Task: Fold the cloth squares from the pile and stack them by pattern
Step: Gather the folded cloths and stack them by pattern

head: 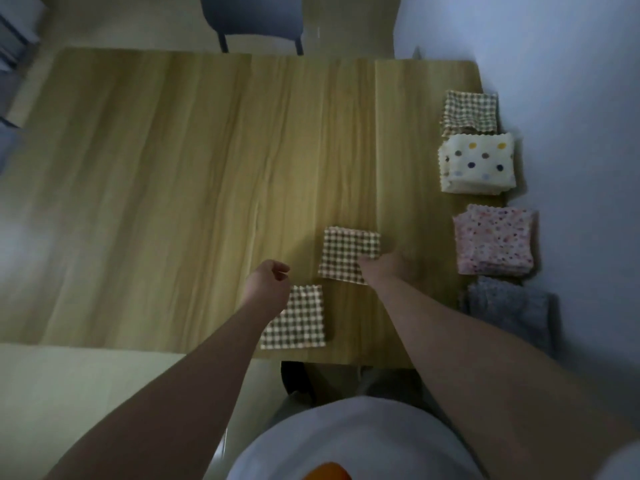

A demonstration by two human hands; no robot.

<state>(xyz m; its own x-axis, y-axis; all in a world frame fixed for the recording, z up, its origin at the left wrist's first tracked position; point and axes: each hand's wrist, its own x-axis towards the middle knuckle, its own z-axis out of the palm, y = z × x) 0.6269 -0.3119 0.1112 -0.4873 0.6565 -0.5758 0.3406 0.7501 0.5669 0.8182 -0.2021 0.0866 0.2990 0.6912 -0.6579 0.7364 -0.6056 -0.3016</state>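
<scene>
1. Head view, the counter: a long light wooden counter [173,188] with a pale grain fills most of the view. A dark blue-grey chair [251,19] stands at its far side. The picture is dim and somewhat blurred.
2. Head view, right hand: the right hand [384,266] reaches onto a folded brown-and-cream checked cloth square [348,251], which lies flat on the counter close to the near edge, right of centre. Its fingers [363,261] touch the cloth's near right part. The blur makes it impossible to tell whether they pinch the cloth or only press on it.
3. Head view, left hand: the left hand [268,275] is over bare wood, just left of that cloth. Its fingers [282,268] are clenched inward and grasp nothing.
4. Head view, second cloth: a second folded brown-and-cream checked square [301,320] lies at the near edge. It is apart from the first, and its left part is hidden under the left forearm.
5. Head view, sorted stacks: four stacks line the counter's right edge.
   - Farthest is a brown checked stack [469,112].
   - Just beside it is a cream stack with coloured polka dots [478,164].
   - Next is a pink speckled stack [495,242].
   - Nearest is a grey-blue stack [509,310], just behind the right forearm.
6. Head view, the person: a white shirt [346,441] fills the bottom of the view.
</scene>
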